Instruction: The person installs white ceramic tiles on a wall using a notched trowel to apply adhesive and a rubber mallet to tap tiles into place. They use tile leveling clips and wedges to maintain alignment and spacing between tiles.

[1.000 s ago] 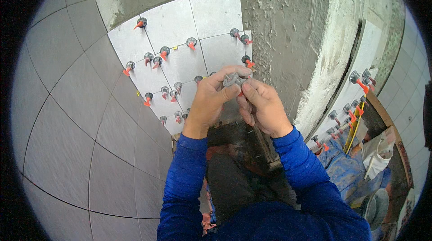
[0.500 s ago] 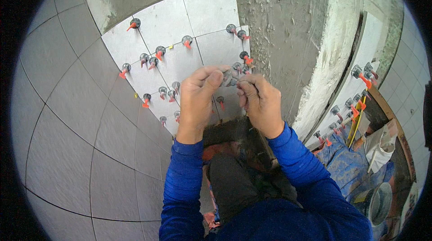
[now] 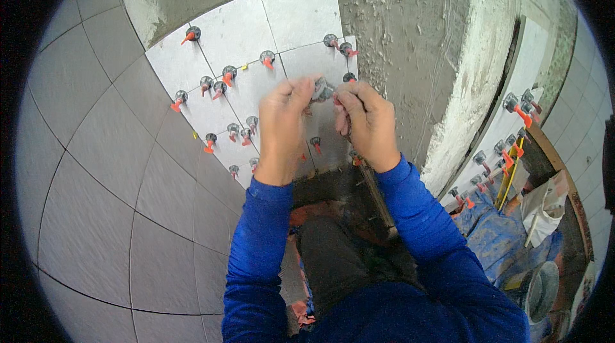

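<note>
In front of the light tiles (image 3: pixel 301 10), both my hands meet at a tile leveler (image 3: pixel 323 90) with a grey round cap. My left hand (image 3: pixel 280 115) grips the cap between thumb and fingers. Close by on the right, the fingers of my right hand (image 3: pixel 369 122) are pinched at its red part, mostly hidden by the fingertips. Several more levelers with dark caps and red handles stand along the tile joints, among them one leveler (image 3: pixel 267 59) beyond my left hand and another (image 3: pixel 192 34) at the far left.
Large grey tiles (image 3: pixel 96 151) cover the left side. Ridged grey mortar (image 3: pixel 397 55) borders the light tiles on the right. Farther right stands a narrow tile strip (image 3: pixel 496 109) with more levelers. A blue sheet (image 3: pixel 483 240), a white bag (image 3: pixel 544 205) and a bucket (image 3: pixel 543 288) lie at lower right.
Both hands have shifted a little upward in the view, carrying the leveler with them. The left hand is slightly blurred and has turned, showing more of the cap.
</note>
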Tool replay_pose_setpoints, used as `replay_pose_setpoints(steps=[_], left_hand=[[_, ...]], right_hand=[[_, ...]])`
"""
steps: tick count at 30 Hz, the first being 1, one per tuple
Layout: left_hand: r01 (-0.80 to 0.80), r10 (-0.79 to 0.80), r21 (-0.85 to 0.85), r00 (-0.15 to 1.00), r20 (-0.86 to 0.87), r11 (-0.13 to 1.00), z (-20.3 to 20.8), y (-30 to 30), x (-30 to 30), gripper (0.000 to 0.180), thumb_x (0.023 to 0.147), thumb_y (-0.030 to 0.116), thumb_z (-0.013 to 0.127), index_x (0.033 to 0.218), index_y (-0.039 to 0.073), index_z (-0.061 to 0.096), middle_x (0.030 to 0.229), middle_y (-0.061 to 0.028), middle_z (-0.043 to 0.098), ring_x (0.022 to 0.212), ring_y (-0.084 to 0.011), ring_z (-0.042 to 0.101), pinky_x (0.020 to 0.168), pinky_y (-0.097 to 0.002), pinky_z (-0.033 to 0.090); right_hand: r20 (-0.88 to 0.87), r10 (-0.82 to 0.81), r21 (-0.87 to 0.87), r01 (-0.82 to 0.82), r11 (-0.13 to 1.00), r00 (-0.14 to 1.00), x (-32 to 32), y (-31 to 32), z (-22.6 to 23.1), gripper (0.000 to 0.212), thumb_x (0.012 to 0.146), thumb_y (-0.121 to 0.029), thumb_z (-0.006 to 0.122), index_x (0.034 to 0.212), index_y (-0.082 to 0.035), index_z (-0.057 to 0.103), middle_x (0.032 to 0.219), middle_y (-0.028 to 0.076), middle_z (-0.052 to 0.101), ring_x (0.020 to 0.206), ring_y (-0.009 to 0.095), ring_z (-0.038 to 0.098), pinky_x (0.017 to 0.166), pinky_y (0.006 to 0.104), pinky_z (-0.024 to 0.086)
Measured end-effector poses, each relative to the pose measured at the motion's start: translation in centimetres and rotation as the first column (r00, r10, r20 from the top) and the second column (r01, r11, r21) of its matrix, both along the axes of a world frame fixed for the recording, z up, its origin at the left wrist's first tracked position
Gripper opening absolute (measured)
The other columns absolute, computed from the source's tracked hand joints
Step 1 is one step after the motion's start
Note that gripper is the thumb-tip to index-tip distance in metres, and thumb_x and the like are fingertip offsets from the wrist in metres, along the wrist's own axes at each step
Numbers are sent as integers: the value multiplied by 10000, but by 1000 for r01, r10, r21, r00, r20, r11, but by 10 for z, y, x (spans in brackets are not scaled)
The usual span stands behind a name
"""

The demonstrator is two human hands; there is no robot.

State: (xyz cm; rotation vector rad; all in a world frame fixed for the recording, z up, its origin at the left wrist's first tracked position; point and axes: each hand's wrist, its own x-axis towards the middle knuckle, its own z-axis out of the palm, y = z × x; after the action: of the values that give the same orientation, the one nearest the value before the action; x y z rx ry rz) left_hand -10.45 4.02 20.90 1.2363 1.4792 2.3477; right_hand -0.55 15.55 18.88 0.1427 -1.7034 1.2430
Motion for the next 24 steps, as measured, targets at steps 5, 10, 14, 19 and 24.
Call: replay_pose_setpoints(steps=[5, 10, 14, 19, 24], left_hand=[[-310, 229, -141, 881, -413, 940, 52, 13, -35, 340, 982, 326, 704, 1096, 13, 773, 950, -104, 768, 787, -161, 671, 727, -329, 534], [-752, 487, 350, -43, -872, 559, 142, 39, -99, 299, 879, 286, 768, 1018, 21, 779, 1030, -163, 730, 960, -355, 711, 837, -444, 564], [-871, 286, 347, -254, -924, 348, 173, 61, -125, 293, 879, 298, 767, 1011, 38, 782, 1103, -148, 733, 1058, -341, 716, 884, -460, 586], [-932, 170, 255, -216, -962, 256, 188, 73, -125, 334, 871, 331, 781, 1034, 40, 783, 1104, -163, 750, 1054, -336, 731, 879, -453, 598], [-944, 210, 192, -137, -968, 268, 190, 78, -128, 353, 857, 320, 799, 1049, 25, 779, 1090, -192, 752, 1033, -359, 736, 877, -461, 599]], right_hand=[[-112, 58, -144, -74, 987, 992, -19, 5, 25, 137, 1021, -93, 632, 1045, 38, 664, 778, 41, 665, 601, 93, 602, 512, 247, 466], [-105, -161, -171, 142, 975, 981, -63, 26, 35, 153, 976, -124, 706, 1041, 15, 720, 801, 71, 706, 600, 96, 625, 549, 256, 490], [-233, -464, 200, 509, 837, 855, -108, 40, 18, 125, 932, -122, 736, 999, -17, 755, 832, 134, 733, 620, 194, 678, 608, 335, 526], [-253, -505, 266, 561, 784, 825, -134, 50, -5, 125, 914, -105, 729, 1013, -32, 752, 937, 167, 728, 819, 343, 700, 738, 399, 543], [-273, -492, 260, 556, 790, 826, -143, 50, -8, 138, 898, -77, 737, 1032, -47, 739, 948, 157, 717, 849, 352, 700, 749, 416, 551]])
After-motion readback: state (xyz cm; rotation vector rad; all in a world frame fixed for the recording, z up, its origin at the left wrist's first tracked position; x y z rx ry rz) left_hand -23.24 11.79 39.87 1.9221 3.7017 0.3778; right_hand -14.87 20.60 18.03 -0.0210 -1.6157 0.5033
